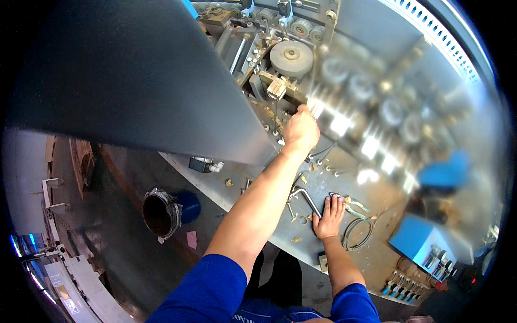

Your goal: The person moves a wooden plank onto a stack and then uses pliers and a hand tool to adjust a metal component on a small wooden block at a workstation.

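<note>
Head view: blue bin (pixel 167 212), dark-lined, stands on floor below machine bed (pixel 269 215).

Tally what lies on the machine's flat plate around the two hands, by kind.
Bent metal bar (hex-key shape), by the right hand: 1
Pliers: 1
Coil of wire: 1
Hands on the machine (left hand reaching in among the parts): 2
Total: 5
Small wood chips are scattered too many to count.

One small pink rectangular paper slip (pixel 191 239), possibly a label, lying flat on the dark floor in the lower left of the frame; no packages, signs or screens clearly discernible elsewhere.
</note>
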`<state>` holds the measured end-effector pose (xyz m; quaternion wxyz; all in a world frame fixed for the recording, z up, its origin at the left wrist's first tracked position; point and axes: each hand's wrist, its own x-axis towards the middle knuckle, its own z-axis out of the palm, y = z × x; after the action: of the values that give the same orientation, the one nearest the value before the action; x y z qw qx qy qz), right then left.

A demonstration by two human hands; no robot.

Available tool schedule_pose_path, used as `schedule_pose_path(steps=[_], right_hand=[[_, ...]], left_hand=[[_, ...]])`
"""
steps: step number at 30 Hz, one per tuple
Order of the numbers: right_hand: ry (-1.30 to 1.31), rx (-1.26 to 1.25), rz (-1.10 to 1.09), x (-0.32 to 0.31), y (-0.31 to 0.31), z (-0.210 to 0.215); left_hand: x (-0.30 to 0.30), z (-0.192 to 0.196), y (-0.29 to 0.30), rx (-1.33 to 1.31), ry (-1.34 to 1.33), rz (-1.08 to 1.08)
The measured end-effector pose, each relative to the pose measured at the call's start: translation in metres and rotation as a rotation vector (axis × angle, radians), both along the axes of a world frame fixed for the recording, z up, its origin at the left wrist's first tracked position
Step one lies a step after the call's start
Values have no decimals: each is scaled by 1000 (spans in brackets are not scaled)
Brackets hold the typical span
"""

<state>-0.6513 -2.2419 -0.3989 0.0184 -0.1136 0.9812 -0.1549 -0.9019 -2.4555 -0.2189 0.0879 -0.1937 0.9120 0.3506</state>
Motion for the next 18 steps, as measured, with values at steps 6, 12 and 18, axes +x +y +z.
schedule_pose_path(steps=[6, 12, 18], right_hand=[[-21, -17, -22, 0, -1, 1], [-20, -2, -14, 0, 0, 1], [-39, 3, -27, 0, 0, 2]], left_hand=[[24, -9, -2, -73, 2, -87], [50, -2, -4, -55, 33, -64], [50, 9, 5, -51, 136, 7]])
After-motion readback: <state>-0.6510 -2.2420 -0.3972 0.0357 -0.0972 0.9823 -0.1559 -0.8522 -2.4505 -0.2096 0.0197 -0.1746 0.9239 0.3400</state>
